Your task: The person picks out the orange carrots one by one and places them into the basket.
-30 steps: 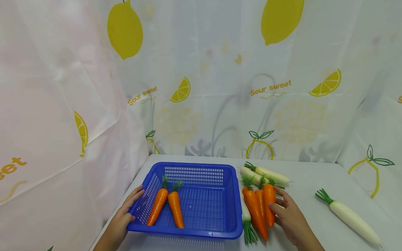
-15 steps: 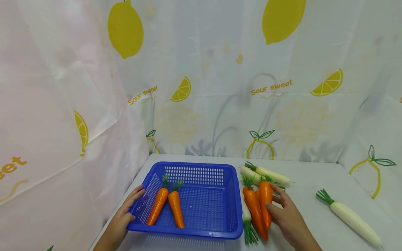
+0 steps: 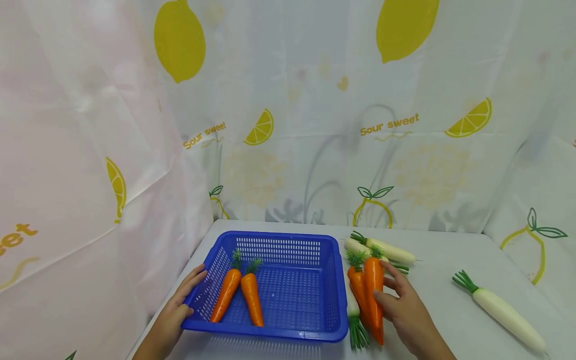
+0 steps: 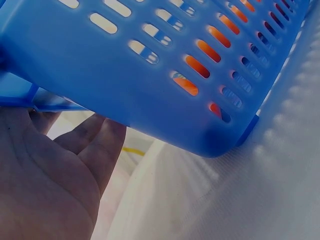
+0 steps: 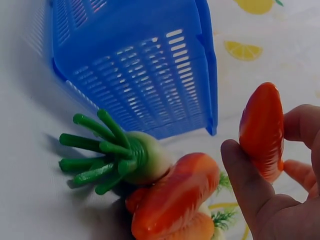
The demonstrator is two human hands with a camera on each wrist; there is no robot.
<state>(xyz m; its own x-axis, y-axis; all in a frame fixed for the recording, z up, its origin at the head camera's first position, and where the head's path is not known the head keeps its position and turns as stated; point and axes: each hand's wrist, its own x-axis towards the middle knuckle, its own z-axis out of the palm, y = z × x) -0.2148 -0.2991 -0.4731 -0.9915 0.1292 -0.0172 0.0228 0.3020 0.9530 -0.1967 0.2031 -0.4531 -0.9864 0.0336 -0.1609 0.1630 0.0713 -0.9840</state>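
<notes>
A blue plastic basket (image 3: 279,334) stands on the white table, its left rim gripped by my left hand (image 3: 170,314). Two carrots, one (image 3: 226,295) beside another (image 3: 252,301), lie inside at its left. To the basket's right, my right hand (image 3: 407,311) pinches a carrot (image 3: 373,280) between thumb and fingers. In the right wrist view this held carrot (image 5: 262,130) is raised clear of the other carrots (image 5: 177,195). Beneath those carrots is a white radish (image 5: 149,157) with green stalks, partly covered.
Behind the carrots lie more white radishes (image 3: 390,251) near the basket's back right corner. A single white radish (image 3: 508,316) lies far right on the table. Lemon-printed cloth (image 3: 288,165) walls off the back and both sides.
My right hand has shifted left with its carrot, from the right of the pile to over the other carrots. The left hand and basket have stayed put.
</notes>
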